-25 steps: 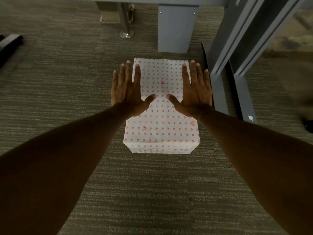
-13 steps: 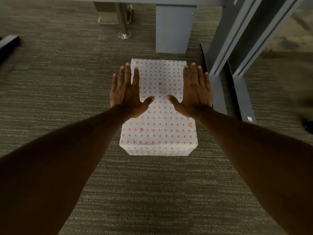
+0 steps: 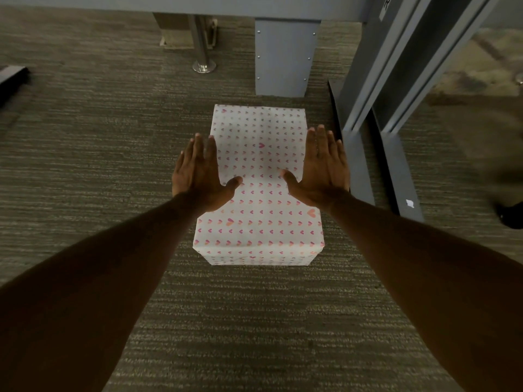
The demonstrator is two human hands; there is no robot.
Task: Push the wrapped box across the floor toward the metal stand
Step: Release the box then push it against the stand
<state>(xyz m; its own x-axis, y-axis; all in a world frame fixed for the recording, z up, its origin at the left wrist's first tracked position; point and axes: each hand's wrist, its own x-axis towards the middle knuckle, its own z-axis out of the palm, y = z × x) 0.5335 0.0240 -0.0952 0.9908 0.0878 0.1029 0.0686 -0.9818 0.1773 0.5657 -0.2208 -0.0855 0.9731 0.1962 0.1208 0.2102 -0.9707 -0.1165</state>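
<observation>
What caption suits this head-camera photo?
Two open hands, left hand and right hand, flank a heart-patterned wrapped box on carpet near a grey metal stand.

Open carpet (image 3: pixel 99 165) lies left of the wrapped box (image 3: pixel 259 193). Ahead, the metal stand's grey panel leg (image 3: pixel 284 58) blocks passage; dark base rails (image 3: pixel 359 165) close off the right.

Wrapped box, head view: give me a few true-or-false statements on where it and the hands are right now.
1. The wrapped box sits on carpet. True.
2. The left hand and right hand are closed into fists. False: both are open, fingers extended.
3. The box's paper bears small hearts. True.
4. The box's far end touches the grey metal stand leg. False: a strip of carpet shows between them.
5. Both hands grip the near end. False: they are at the box's left and right sides.
</observation>
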